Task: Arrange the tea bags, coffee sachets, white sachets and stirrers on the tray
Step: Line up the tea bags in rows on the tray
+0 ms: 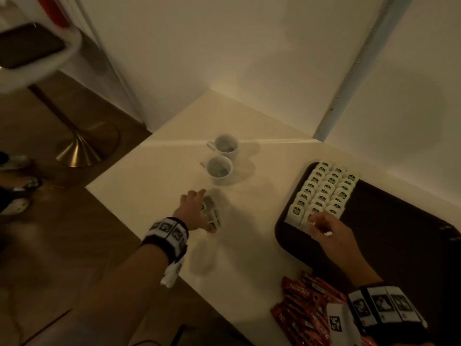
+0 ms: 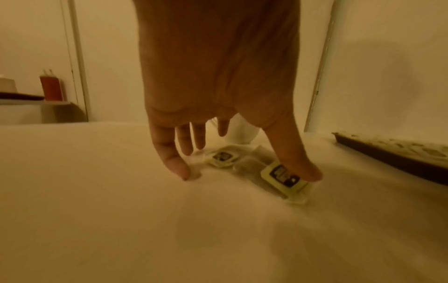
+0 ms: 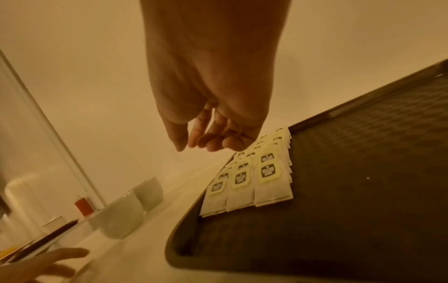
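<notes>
The last loose tea bags (image 2: 282, 175) lie flat on the table (image 1: 154, 186) directly under the left hand (image 1: 193, 208), its spread fingers (image 2: 174, 162) touching but gripping nothing, while the right hand (image 1: 331, 233) hovers loosely curled, empty, over the tray (image 1: 399, 221).

This looks like a hotel room or guest lounge with a hot-drinks corner. A pale bench (image 1: 154, 176) fits into a corner of plain white walls (image 1: 199, 58), carrying two white mugs (image 1: 219, 169), a dark tray (image 1: 399, 221) of tea bags (image 1: 321, 193) and red coffee sachets (image 1: 306, 308). A white swivel chair (image 1: 35, 51) on a brass pedestal stands on the wooden floor (image 1: 62, 245).
</notes>
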A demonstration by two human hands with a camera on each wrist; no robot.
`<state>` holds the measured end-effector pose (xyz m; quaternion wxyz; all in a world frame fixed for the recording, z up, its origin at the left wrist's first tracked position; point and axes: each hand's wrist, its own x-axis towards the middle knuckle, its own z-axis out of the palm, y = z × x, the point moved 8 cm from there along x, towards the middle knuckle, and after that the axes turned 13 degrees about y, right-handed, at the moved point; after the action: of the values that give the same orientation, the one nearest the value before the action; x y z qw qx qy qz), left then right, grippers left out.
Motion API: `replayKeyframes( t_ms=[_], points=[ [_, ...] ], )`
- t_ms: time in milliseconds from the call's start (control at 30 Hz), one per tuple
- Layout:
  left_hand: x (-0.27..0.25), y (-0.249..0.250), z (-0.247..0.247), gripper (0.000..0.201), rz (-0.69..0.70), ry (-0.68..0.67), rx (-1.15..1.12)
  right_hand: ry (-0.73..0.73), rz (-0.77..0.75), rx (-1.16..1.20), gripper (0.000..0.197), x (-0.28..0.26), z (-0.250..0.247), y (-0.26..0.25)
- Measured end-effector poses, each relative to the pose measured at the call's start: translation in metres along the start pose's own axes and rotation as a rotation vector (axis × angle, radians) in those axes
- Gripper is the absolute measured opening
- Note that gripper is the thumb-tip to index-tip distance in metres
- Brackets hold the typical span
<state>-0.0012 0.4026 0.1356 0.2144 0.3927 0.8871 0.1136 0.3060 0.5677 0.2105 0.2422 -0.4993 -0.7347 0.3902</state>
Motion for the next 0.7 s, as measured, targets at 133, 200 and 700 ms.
replayKeyframes(
  t_ms=[133,200,700],
  points=[
    [0.008,0.008,0.005,0.092,0.019,0.023,-0.016,-0.146,-0.015,-0.075,0.014,-0.022,0.011,0.002],
    [0.011,0.011,0.008,0.081,0.012,-0.003,-0.082,-0.186,-0.001,-0.105,0.018,-0.032,0.013,0.008],
    [-0.013,0.057,0.008,0.048,-0.031,-0.134,-0.415,-0.334,-0.013,0.001,0.016,-0.036,0.049,-0.029]
  ],
)
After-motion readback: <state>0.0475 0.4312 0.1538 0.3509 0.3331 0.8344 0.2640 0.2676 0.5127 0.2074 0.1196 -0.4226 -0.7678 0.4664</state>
